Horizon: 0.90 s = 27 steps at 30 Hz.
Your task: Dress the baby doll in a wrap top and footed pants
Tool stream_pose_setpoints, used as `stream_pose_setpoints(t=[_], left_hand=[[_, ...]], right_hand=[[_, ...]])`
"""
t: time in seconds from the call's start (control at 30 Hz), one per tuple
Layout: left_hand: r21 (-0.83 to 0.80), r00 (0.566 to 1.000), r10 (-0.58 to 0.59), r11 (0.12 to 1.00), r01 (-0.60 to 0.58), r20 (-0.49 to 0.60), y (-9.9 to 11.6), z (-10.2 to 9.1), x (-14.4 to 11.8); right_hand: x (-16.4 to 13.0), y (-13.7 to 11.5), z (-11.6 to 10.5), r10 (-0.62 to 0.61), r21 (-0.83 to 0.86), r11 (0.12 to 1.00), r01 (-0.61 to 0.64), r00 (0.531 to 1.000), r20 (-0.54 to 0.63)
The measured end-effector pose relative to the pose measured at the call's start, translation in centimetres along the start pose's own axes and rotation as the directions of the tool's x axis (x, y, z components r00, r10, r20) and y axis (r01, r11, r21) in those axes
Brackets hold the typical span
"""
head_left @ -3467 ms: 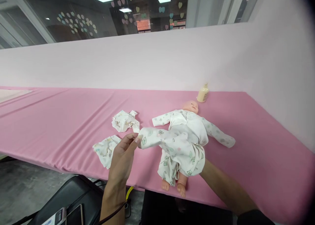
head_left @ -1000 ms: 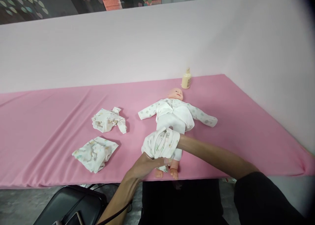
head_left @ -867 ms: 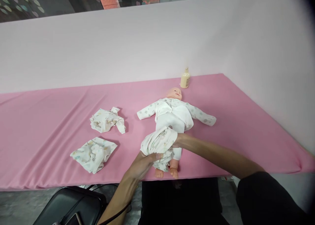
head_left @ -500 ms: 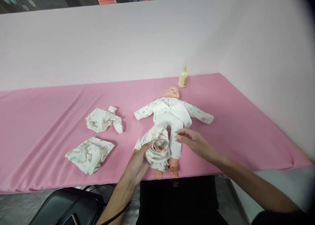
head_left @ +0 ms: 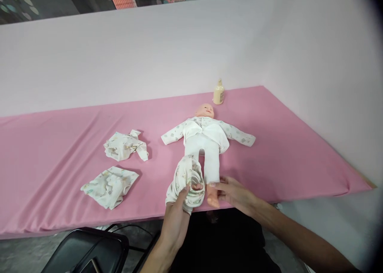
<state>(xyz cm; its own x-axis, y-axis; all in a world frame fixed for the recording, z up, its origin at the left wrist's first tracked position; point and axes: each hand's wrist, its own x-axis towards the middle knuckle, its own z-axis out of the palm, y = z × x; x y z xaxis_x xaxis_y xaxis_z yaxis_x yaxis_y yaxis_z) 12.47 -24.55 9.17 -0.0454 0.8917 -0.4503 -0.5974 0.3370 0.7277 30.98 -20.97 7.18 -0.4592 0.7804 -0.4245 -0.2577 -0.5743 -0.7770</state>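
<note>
At the near edge of the pink padded table [head_left: 60, 177], our left hand [head_left: 176, 221] is closed on the bunched white printed baby trousers [head_left: 186, 181]. Our right hand [head_left: 236, 193], fingers loosely curled, pinches the bare foot [head_left: 213, 199] of the plastic baby doll [head_left: 205, 141]. Doll's long axis runs away from us, head twd the far edge; both hands approx. level at its feet.

Doll's [head_left: 203, 139] one foot hidden inside bunched trousers [head_left: 186, 182]; other foot partly covered by right hand [head_left: 233, 192]. Left hand [head_left: 176, 217] fingertips buried in trouser cloth. Black chair [head_left: 86, 251] at 7 o'clock cut by bottom edge. Bottle [head_left: 218, 93] label too small to read.
</note>
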Motion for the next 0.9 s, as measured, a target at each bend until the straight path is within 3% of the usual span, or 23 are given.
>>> stream_pose_setpoints(t=[0.17,0.37,0.57,0.9], left_hand=[[-0.038,0.999,-0.044,0.998,0.045,0.024,-1.5,0.3,-1.1],[-0.151,0.994,-0.109,0.982,0.11,0.015,-1.9,1.2,-3.0],[-0.252,0.992,-0.129,0.96,0.126,0.004,-0.9,1.6,-4.7],[-0.272,0.987,-0.159,0.952,0.143,-0.036,-0.7,2.3,-3.6]], right_hand=[[-0.5,-0.4,1.3,-0.151,0.007,0.988,0.154,0.973,-0.173],[0.6,0.2,3.2,-0.22,0.01,0.971,0.238,0.915,-0.338],[1.4,1.3,3.1,-0.239,-0.042,0.969,0.242,0.891,-0.386],[1.9,2.5,2.9,-0.327,-0.086,0.945,0.317,0.881,-0.343]])
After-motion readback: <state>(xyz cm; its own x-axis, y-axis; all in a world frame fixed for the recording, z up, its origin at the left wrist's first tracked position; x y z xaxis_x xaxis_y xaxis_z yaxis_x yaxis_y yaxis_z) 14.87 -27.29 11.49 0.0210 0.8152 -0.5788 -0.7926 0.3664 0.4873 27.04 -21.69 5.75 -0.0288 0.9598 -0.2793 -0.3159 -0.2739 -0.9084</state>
